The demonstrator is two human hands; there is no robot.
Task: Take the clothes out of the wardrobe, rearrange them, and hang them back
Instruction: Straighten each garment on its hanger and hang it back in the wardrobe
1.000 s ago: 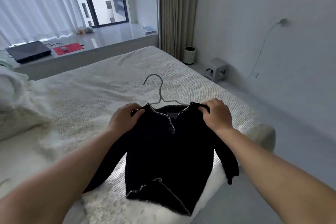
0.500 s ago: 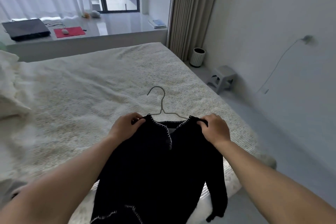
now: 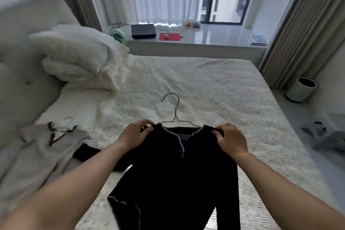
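Observation:
A black cardigan with white stitched edging (image 3: 173,179) lies spread on the bed (image 3: 214,87) on a thin metal hanger (image 3: 174,110), whose hook points away from me. My left hand (image 3: 133,135) pinches the cardigan's left shoulder. My right hand (image 3: 231,141) pinches its right shoulder. One black sleeve trails out to the left under my left forearm. A light grey garment with dark red trim (image 3: 43,147) lies crumpled on the bed at the left.
White pillows and bedding (image 3: 74,56) pile up by the padded headboard at the left. A window ledge (image 3: 214,35) behind the bed holds a laptop, a red pad and books. A white bin (image 3: 300,89) and a small stool (image 3: 330,134) stand on the floor at the right.
My view has swung to the left, so the pillows and the grey garment are now in sight. Both hands keep their hold on the cardigan's shoulders, which have shifted left on the bed.

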